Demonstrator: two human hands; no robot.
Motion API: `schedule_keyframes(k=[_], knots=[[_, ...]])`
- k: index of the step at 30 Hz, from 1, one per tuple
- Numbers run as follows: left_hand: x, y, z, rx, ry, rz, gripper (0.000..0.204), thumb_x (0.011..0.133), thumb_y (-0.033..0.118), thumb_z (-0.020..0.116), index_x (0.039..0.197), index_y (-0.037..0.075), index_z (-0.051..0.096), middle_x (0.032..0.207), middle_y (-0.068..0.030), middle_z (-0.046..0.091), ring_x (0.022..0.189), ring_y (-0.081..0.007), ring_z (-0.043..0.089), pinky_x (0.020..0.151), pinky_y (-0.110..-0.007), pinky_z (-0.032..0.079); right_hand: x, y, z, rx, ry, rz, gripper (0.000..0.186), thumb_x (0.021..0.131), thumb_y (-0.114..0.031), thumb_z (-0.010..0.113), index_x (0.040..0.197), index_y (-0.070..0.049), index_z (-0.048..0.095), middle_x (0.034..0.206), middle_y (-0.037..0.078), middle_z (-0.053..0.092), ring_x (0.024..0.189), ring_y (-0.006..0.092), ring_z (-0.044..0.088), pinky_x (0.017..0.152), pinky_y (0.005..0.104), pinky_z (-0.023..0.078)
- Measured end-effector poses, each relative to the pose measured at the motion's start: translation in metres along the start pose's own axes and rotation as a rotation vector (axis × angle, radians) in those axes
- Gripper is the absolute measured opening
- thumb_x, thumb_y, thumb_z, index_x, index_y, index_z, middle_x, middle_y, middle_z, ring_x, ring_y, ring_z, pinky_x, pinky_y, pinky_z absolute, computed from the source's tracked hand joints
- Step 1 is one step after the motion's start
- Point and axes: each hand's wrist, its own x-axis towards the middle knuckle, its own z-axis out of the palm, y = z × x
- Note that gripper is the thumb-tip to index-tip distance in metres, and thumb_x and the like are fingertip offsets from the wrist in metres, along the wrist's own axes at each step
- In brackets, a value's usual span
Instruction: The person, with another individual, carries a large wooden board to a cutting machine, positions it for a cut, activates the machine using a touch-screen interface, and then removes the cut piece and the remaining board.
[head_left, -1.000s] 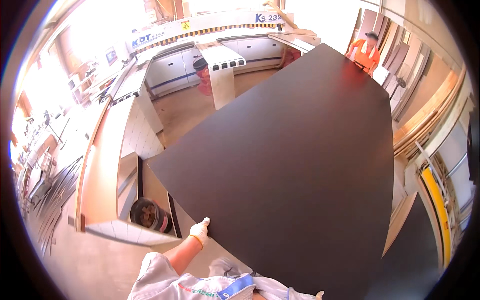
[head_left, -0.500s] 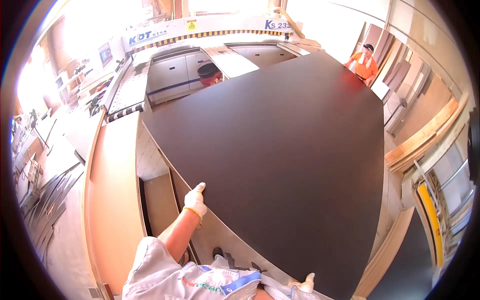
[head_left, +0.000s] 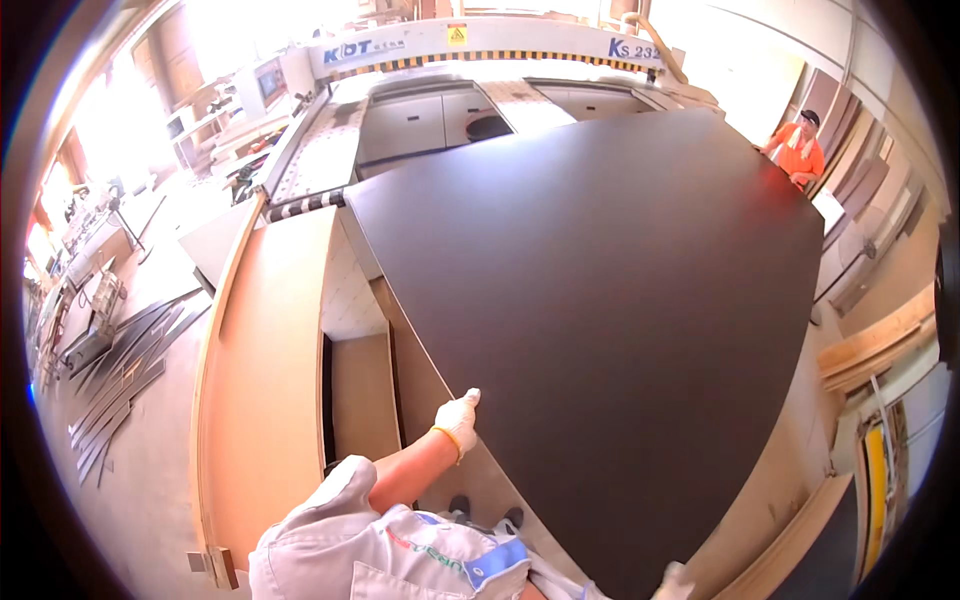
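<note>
A large dark grey panel (head_left: pixel 610 320) spreads out in front of me, its long left edge running toward my body. My left hand (head_left: pixel 460 415), in a white glove with a yellow cuff, is closed round that edge, thumb on top and fingers out of sight beneath. At the near corner, low in the picture, my right hand (head_left: pixel 674 582) grips the panel too; its white glove is blurred and partly cut off. The panel's far end lies against the front of a big machine with a white beam (head_left: pixel 490 48).
A person in orange (head_left: pixel 798 150) stands at the panel's far right corner. Behind its far edge shows a dark cap (head_left: pixel 488 128). A light wood board (head_left: pixel 265 360) lies to my left, beyond it dark strips (head_left: pixel 130 370) on the floor. Timber (head_left: pixel 880 340) stands at right.
The panel has swung round, its far left corner farther from me, and both hands have gone with it. My view has turned left. The capped person has sunk mostly behind the panel.
</note>
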Motion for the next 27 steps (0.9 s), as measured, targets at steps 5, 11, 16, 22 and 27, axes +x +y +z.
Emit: schedule_keyframes(k=[5, 11, 16, 22, 27], knots=[[-0.001, 0.055, -0.003, -0.154, -0.090, 0.052, 0.063, 0.115, 0.042, 0.076, 0.153, -0.008, 0.067, 0.151, -0.0221, 0.075, 0.131, -0.0344, 0.076, 0.114, -0.047, 0.059, 0.002, 0.002, 0.002, 0.583, -0.289, 0.543, 0.054, 0.104, -0.031, 0.080, 0.145, 0.003, 0.075, 0.140, 0.021, 0.079, 0.129, 0.0380, 0.075, 0.116, 0.0471, 0.059], [0.072, 0.130, -0.066, -0.181, -0.185, 0.278, 0.060, 0.108, 0.034, 0.084, 0.153, -0.003, 0.070, 0.148, -0.0190, 0.076, 0.131, -0.0352, 0.075, 0.116, -0.047, 0.057, -0.022, -0.064, 0.059, 1.110, -0.541, 0.676, 0.051, 0.108, -0.029, 0.070, 0.145, 0.005, 0.073, 0.139, 0.020, 0.079, 0.128, 0.0364, 0.076, 0.114, 0.0478, 0.061], [0.009, 0.176, -0.092, -0.390, -0.157, 0.129, 0.050, 0.110, 0.034, 0.080, 0.148, 0.001, 0.073, 0.145, -0.0162, 0.077, 0.128, -0.0330, 0.073, 0.115, -0.047, 0.056, -0.063, -0.143, 0.127, 1.144, -0.828, 0.600, 0.052, 0.111, -0.030, 0.065, 0.146, 0.008, 0.071, 0.141, 0.020, 0.077, 0.127, 0.0354, 0.076, 0.112, 0.0492, 0.062], [-0.049, 0.073, -0.182, -0.299, -0.333, 0.015, 0.038, 0.111, 0.023, 0.076, 0.142, 0.002, 0.074, 0.140, -0.0176, 0.080, 0.128, -0.0351, 0.076, 0.116, -0.052, 0.061, -0.164, -0.229, 0.258, 1.236, -1.300, 0.908, 0.049, 0.115, -0.019, 0.062, 0.156, 0.007, 0.063, 0.152, 0.022, 0.072, 0.140, 0.0402, 0.071, 0.124, 0.0569, 0.056], [-0.051, 0.109, -0.259, -0.428, -0.308, 0.129, 0.031, 0.111, 0.016, 0.074, 0.137, -0.002, 0.075, 0.124, -0.0175, 0.083, 0.108, -0.0328, 0.082, 0.100, -0.051, 0.067, -0.210, -0.305, 0.346, 1.095, -1.766, 1.169, 0.043, 0.118, -0.028, 0.066, 0.150, 0.002, 0.066, 0.150, 0.021, 0.074, 0.140, 0.0401, 0.071, 0.122, 0.0612, 0.057]])
